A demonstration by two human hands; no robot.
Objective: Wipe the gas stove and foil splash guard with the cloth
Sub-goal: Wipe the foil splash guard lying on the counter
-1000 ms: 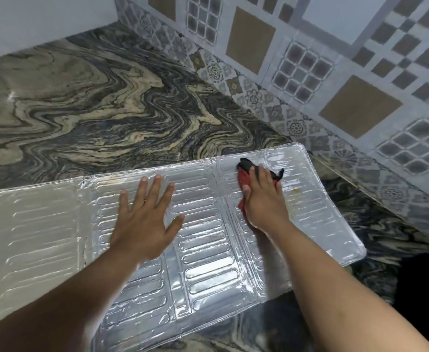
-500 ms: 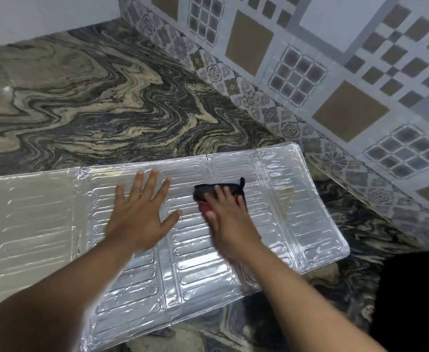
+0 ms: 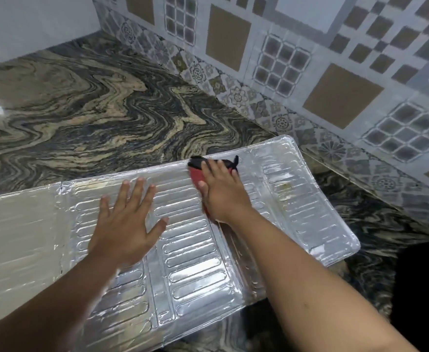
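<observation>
The foil splash guard (image 3: 297, 199) lies flat and unfolded on the marble counter, its ribbed silver panels running from the left edge to the right. My left hand (image 3: 125, 219) rests on a middle panel, palm down with fingers spread. My right hand (image 3: 223, 191) presses a red and black cloth (image 3: 197, 174) onto the guard near its far edge. The cloth shows only at my fingertips and thumb side. A yellowish stain (image 3: 285, 188) marks the right panel. No gas stove is in view.
The swirled dark marble counter (image 3: 93, 118) stretches behind the guard to a patterned tiled wall (image 3: 335, 92) at the right and back. A black shape (image 3: 427, 288) sits at the lower right edge.
My right hand slid the cloth left from the right panel, then up toward the guard's far edge. My left hand stayed flat in place.
</observation>
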